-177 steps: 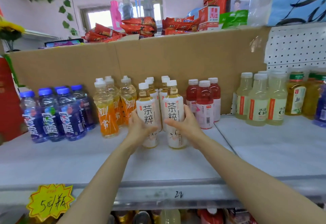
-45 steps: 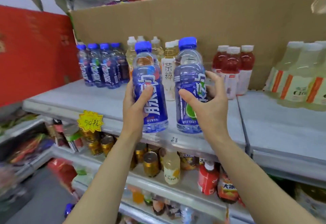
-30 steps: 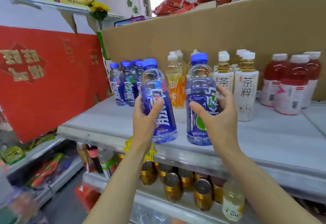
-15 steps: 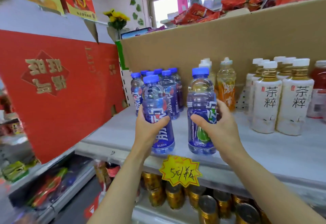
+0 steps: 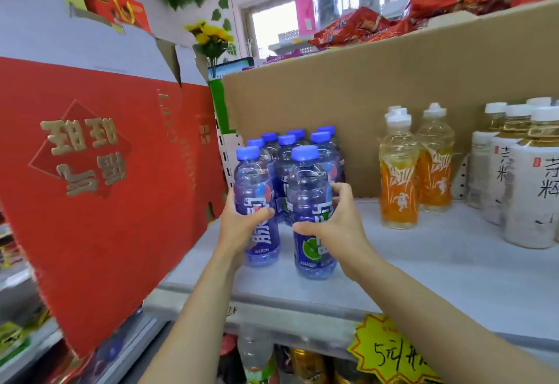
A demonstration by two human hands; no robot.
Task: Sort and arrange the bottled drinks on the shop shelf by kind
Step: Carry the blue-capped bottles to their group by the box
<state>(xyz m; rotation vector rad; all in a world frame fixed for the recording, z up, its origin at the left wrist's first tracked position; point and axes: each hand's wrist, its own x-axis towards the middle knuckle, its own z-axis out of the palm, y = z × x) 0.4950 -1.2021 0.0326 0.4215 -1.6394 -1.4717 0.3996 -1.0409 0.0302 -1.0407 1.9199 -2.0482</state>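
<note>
We had both hands on the shelf, each wrapped round a blue-capped bottle of purple-blue drink. Our left hand gripped the left bottle about its middle, thumb laid across the label and fingers curled behind it out of sight. Our right hand held the right bottle the same way, thumb across the front above the green lime picture and fingers hooked round the far side. Both bottles stood upright with their bases on the grey shelf board, close side by side, the right one a little nearer the shelf edge.

Directly behind them stood a cluster of the same blue-capped bottles, packed into the back left corner against the brown cardboard backing. The two we held were just in front of that cluster, the left one touching or nearly touching it; we could not tell which.

To the right, well apart from the blue group, stood orange-labelled bottles with white caps, and beyond them white-labelled tea bottles with pale caps at the right edge of the view. A big red carton with gold characters leaned at the left end of the shelf. A yellow starburst price tag hung from the shelf's front lip, with cans and bottles on the tier below, too blurred to name.
</note>
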